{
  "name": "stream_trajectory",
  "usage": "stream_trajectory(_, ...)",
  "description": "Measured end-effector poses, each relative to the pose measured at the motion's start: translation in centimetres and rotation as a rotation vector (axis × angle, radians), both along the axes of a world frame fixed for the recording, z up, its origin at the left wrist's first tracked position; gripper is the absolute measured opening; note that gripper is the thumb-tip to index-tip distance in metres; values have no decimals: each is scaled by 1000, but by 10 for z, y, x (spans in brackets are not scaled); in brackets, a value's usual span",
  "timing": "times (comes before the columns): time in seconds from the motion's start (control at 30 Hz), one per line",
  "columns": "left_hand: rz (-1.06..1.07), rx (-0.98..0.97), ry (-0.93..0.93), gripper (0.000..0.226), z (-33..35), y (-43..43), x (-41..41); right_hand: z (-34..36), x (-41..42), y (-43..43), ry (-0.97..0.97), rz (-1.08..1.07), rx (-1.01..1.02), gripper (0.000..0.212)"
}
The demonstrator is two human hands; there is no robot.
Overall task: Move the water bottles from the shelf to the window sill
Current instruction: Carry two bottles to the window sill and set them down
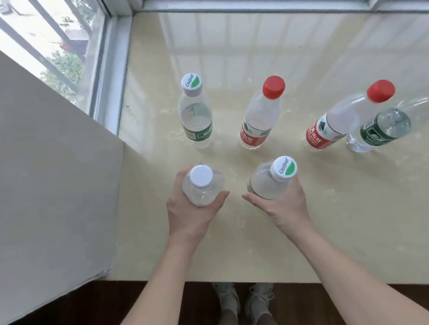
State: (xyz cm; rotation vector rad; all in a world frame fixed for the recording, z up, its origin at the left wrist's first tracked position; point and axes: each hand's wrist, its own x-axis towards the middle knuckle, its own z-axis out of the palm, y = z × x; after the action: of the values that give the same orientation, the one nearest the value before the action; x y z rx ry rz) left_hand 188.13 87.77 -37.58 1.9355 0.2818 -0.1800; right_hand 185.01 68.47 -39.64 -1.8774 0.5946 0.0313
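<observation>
L hand (187, 213) & R hand (284, 202) clamp two bottles (203, 187) mid-body, lower center; slick, thin plastic, likely squashy.

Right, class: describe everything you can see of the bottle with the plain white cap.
The plain-capped bottle is clear, ridged plastic with a white screw cap. It is seen from above, roughly upright over the beige window sill. The left hand grips its body. No label shows, and whether its base rests on the sill is hidden.
</observation>
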Motion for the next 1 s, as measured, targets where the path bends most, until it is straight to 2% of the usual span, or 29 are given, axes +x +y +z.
stream_trajectory(0.17,-95,146,4,77,-2,13,-2,-8,-9,-2,68,28,-7,65)
stream_trajectory(0.43,-119,171,78,56,-13,20,0,-2,-7,8,57,44,-66,61)
stream_trajectory(0.77,-127,94,78,73,-6,20,-2,-6,-9,-3,113,131,-97,72)
stream_trajectory(0.9,-234,190,140,90,6,36,-7,6,-12,-19,227,260,-290,79)
stream_trajectory(1.0,-355,477,192,98,36,57,-7,42,-14,-35,312,473,-581,69)
